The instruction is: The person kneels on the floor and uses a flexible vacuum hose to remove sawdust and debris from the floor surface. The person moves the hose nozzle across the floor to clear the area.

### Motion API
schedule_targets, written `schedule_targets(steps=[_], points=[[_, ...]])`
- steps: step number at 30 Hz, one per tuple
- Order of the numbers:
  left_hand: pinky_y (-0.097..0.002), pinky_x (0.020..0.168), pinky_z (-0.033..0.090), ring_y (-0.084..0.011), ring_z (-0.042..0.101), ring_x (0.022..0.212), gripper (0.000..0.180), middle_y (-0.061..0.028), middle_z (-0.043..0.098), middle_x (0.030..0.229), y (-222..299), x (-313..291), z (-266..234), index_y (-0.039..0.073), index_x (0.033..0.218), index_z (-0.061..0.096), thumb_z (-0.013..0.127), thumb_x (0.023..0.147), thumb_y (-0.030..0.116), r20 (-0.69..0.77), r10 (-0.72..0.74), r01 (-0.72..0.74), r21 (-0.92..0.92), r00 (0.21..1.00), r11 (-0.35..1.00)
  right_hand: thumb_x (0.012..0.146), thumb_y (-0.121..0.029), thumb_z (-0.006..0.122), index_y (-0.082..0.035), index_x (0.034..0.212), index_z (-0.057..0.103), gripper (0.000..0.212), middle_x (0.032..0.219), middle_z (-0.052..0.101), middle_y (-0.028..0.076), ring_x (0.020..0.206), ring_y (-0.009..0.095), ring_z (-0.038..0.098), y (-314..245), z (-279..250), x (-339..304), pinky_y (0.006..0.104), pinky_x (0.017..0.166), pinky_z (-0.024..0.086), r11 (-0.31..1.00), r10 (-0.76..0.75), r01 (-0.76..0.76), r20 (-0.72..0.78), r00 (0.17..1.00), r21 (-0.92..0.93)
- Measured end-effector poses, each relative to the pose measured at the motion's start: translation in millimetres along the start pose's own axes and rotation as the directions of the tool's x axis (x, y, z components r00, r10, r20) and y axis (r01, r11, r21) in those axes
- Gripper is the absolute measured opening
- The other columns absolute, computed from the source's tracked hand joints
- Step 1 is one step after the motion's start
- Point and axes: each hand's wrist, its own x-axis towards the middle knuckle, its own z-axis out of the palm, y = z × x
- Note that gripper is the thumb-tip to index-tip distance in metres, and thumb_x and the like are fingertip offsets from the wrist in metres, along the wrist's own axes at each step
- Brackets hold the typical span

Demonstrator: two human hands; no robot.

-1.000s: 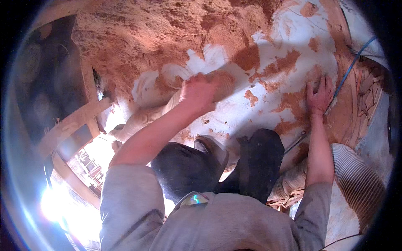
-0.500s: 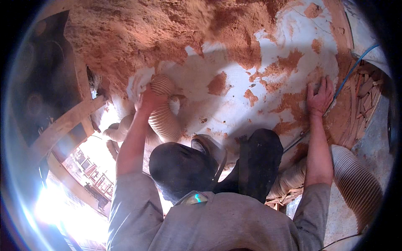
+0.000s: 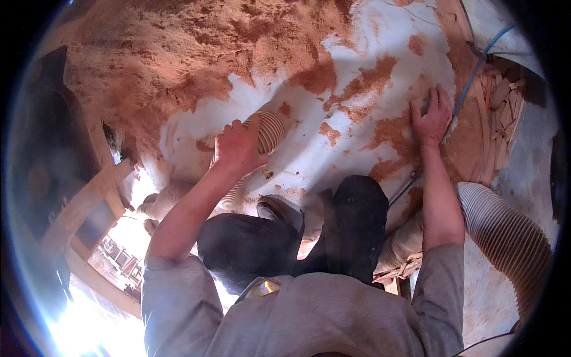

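My left hand (image 3: 239, 147) is wrapped round a tan ribbed hose (image 3: 270, 132) close to its end. That end points up and right, low over the pale floor (image 3: 333, 149), beside a small patch of reddish-brown sawdust (image 3: 285, 109). Whether the hose touches the floor I cannot tell. Over on the right, my right hand (image 3: 432, 116) rests on the floor with its fingers stretched forward and holds nothing. It lies beside a blue cable (image 3: 461, 104). More sawdust is scattered in patches between the two hands.
A large sawdust heap (image 3: 196, 53) spreads across the far left. Wood scraps (image 3: 505, 113) are piled at the far right. A thick ribbed hose (image 3: 505, 244) curves along the right side. A wooden frame (image 3: 89, 190) and bright light stand at the left.
My left hand has swung the hose end rightward across the floor, and the sawdust patch beside it shows smaller. My right hand stays on the floor. The whole view has shifted somewhat.
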Motion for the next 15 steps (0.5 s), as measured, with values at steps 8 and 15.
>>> schedule_targets(steps=[8, 15], points=[[-0.0534, 0.093, 0.053, -0.0422, 0.062, 0.107, 0.102, -0.0248, 0.059, 0.119, -7, 4, 11, 0.01, 0.15, 0.038, 0.086, 0.064, 0.036, -0.034, -0.007, 0.002, -0.127, 0.999, 0.992, 0.082, -0.052, 0.072, -0.009, 0.139, 0.055, 0.073, 0.152, 0.045, 0.011, 0.143, 0.033, 0.038, 0, -2, -3, 0.0479, 0.117, 0.031, 1.0, 0.011, -0.011, 0.022, 1.0, -0.004], [-0.0521, 0.105, 0.047, -0.0462, 0.055, 0.124, 0.112, -0.0291, 0.052, 0.137, -42, 6, 27, 0.006, 0.154, 0.029, 0.086, 0.063, 0.038, 0.055, -0.036, 0.057, -0.461, 0.998, 0.886, 0.081, -0.049, 0.074, -0.009, 0.14, 0.054, 0.074, 0.153, 0.045, 0.011, 0.143, 0.033, 0.037, -1, 0, -3, 0.0493, 0.118, 0.029, 0.998, 0.058, -0.059, 0.036, 0.998, 0.025]])
